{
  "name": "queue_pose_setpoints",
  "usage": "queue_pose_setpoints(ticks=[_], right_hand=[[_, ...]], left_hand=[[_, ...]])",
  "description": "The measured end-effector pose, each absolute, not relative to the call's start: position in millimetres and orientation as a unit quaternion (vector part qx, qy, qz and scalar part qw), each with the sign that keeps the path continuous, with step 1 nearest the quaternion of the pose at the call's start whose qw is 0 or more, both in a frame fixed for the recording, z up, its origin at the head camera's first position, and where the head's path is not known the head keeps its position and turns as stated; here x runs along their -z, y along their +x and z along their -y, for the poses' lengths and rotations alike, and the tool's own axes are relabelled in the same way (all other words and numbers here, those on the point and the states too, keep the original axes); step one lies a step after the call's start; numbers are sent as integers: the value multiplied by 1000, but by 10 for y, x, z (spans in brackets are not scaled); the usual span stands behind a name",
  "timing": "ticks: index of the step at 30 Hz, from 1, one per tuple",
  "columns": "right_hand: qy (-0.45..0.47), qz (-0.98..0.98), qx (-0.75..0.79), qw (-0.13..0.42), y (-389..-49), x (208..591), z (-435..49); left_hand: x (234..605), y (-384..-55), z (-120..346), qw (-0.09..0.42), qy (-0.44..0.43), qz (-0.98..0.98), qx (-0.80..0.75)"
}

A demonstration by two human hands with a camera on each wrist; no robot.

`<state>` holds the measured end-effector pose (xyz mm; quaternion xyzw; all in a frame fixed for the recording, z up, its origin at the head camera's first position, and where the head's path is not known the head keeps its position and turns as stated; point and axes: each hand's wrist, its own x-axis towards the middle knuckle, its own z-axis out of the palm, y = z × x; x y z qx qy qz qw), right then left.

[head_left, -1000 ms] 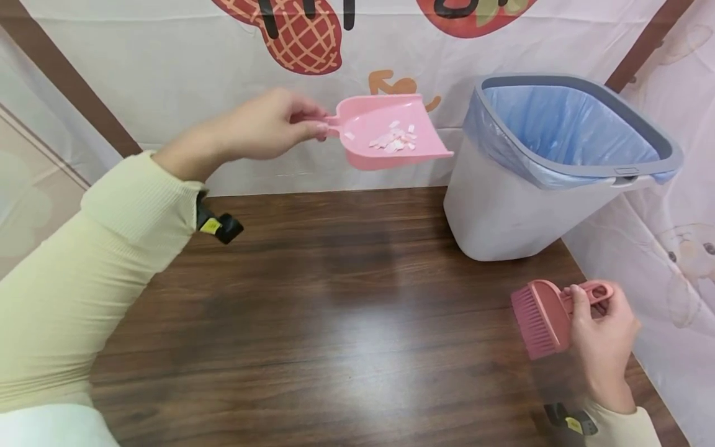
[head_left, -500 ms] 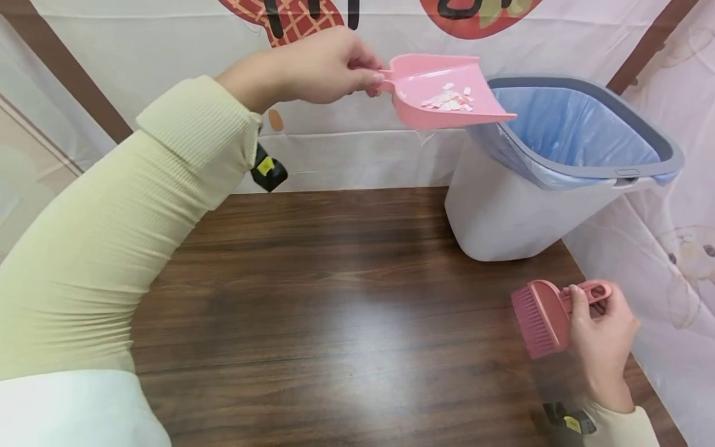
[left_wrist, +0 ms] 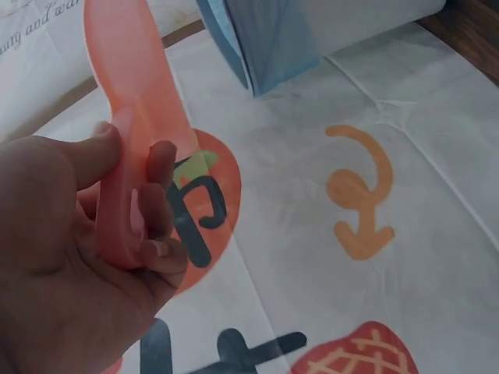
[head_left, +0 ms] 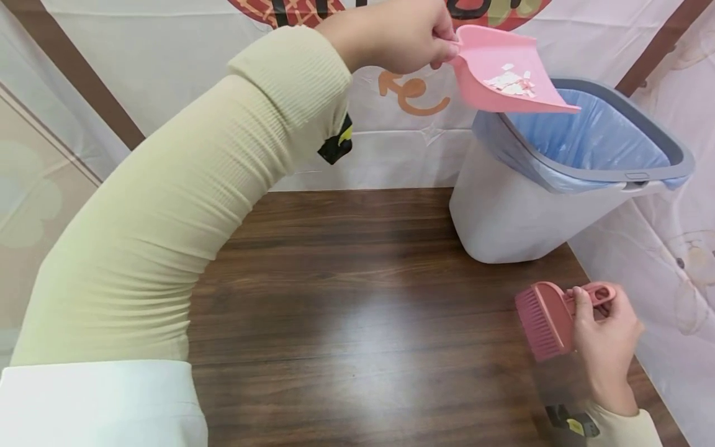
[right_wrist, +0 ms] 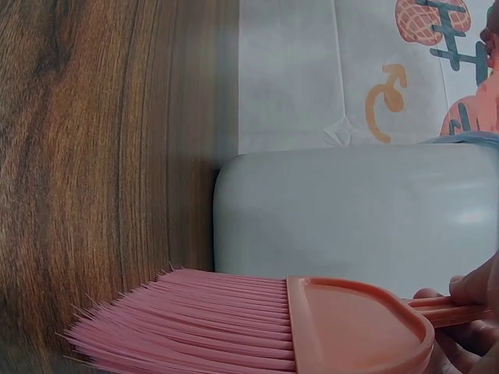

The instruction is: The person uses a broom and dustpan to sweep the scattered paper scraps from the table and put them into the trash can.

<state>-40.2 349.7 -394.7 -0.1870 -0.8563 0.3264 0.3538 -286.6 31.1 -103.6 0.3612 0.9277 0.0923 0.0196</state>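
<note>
My left hand [head_left: 410,37] grips the handle of a pink dustpan [head_left: 488,56], raised at the back with its front lip over the near-left rim of the trash bin [head_left: 514,205]. Small white scraps [head_left: 511,82] lie in a loose heap on the pan. In the left wrist view, thumb and fingers wrap round the dustpan handle [left_wrist: 121,218]. Lower right, my right hand [head_left: 609,335] holds a pink hand brush [head_left: 555,316] by its handle, bristles pointing left. The right wrist view shows the brush [right_wrist: 351,323] in front of the bin's pale wall [right_wrist: 351,210].
A blue bag [head_left: 592,133] lines the bin, folded over its grey rim. The bin stands on a dark wooden table [head_left: 335,298] at the back right. White printed cloth [head_left: 391,155] hangs behind, and more cloth [head_left: 687,310] runs along the right side.
My left hand has carried the dustpan right and upward, from left of the bin to over its rim, scraps still on it. The right hand with the brush has stayed almost in place.
</note>
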Motion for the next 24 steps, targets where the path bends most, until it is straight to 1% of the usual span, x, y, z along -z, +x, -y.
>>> queue_pose_setpoints(ticks=[9,13,17,24], right_hand=[[-196,857,-323,350,-374,3931,-3510],[-200,861,-315,346,-378,3925,-3503],[-197,861,-315,349,-391,3934,-3499],[-183,861,-318,353,-412,3957,-3486]], left_hand=[[1033,-2818,-670,-10,342,-937,-75],[1063,-2770,-806,16,332,-939,-89],[1099,-2705,-890,30,317,-943,-94],[1134,-2616,-1030,-11,318,-947,-40]])
